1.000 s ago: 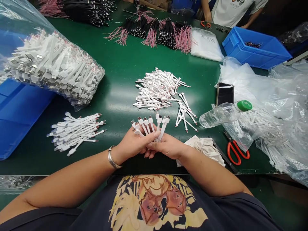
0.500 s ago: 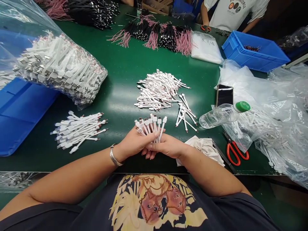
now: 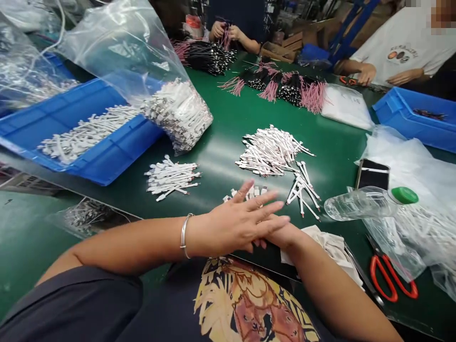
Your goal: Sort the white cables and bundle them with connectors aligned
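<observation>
- Two bare hands overlap: left hand point(image 3: 238, 224) spread flat, fingers apart, across right hand point(image 3: 281, 236), whose grip is hidden.
- Short white flat cables with metal connectors point(image 3: 249, 193) bunched just beyond the left fingertips, above a green workbench point(image 3: 217, 156).

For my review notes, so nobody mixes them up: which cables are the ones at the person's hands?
On the green bench, find the left hand, the one with the bangle. Past its spread fingers shows a small bunch of white cables, far smaller than the big pile behind it.

Silver bangle point(image 3: 184, 236) on the left wrist point(image 3: 195, 239), dark navy short-sleeved T-shirt point(image 3: 81, 299), large yellow and pink chest print point(image 3: 245, 304)
</observation>
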Tool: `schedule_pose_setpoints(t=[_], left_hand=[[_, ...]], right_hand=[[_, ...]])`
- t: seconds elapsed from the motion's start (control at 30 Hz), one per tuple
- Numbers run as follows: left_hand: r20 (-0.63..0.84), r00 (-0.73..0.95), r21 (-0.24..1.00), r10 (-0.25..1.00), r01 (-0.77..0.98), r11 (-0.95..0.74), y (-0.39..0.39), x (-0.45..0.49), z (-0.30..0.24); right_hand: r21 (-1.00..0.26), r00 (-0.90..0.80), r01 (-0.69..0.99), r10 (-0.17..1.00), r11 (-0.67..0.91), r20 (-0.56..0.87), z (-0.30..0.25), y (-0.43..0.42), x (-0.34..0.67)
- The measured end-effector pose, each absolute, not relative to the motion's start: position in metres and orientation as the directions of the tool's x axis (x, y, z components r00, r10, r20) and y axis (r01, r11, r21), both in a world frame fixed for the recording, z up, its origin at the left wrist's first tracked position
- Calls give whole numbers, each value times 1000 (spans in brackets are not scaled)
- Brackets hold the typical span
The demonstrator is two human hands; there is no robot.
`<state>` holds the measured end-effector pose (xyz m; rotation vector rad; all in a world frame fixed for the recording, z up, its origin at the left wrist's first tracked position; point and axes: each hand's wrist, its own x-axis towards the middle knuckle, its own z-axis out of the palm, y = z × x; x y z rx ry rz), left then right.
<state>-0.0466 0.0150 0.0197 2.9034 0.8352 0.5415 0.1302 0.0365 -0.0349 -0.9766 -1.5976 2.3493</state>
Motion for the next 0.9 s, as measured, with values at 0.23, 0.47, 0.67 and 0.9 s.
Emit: schedule_pose_setpoints(t=[0.23, 0.47, 0.67, 0.9], left_hand=[[-67, 831, 26, 553, 555, -831, -10, -60, 19], [-47, 554, -64, 831, 829, -556, -7, -119, 38], [20, 331, -283, 943, 907, -312, 18, -197, 23], [133, 582, -94, 802, 813, -574, 44, -132, 14]], right_hand=[[-902, -843, 390, 323, -185, -430, -31, 29, 129], [-881, -862, 308, 286, -358, -418, -30, 30, 126], [-878, -852, 329, 291, -349, -435, -31, 31, 124], [-890, -864, 325, 283, -320, -417, -37, 34, 124]])
